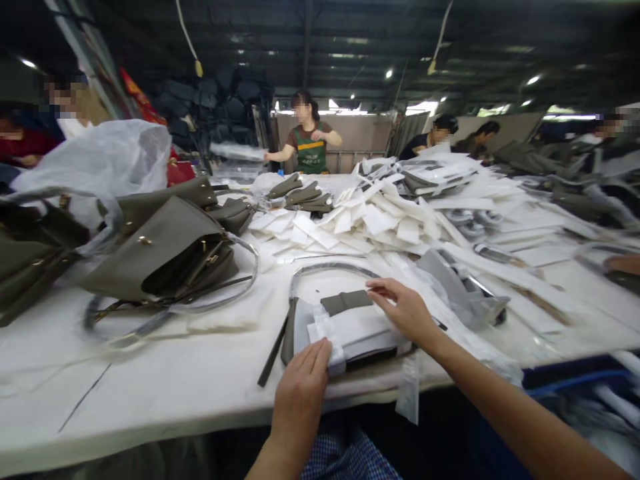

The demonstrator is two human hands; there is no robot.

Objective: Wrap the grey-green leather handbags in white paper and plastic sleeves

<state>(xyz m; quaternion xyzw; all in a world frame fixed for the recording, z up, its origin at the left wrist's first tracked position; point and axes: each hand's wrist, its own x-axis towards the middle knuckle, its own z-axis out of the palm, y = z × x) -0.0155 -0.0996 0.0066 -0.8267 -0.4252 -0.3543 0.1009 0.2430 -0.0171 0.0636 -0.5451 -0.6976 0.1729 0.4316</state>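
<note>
A small olive-green handbag (290, 337) lies in front of me on the white table, partly covered by white wrapping sheet (367, 330) and a clear plastic packet (327, 330). Its plastic-wrapped handle (335, 267) arches away behind it. My left hand (303, 373) grips the near left side, fingers together over the sheet and packet, thumb hidden. At the far right corner of the olive flap (347, 302), my right hand (400, 307) rests lightly with its fingers stretched and slightly apart. A dark strap (277, 347) sticks out at the bag's left.
Larger olive handbags (165, 247) stand at the left beside a cloudy plastic bag (100, 157). White strips (370, 223) are heaped beyond my work, with grey wrapped pieces (457, 287) at right. Across the table a co-worker (310, 147) holds clear plastic. The table's front edge (200, 423) is close.
</note>
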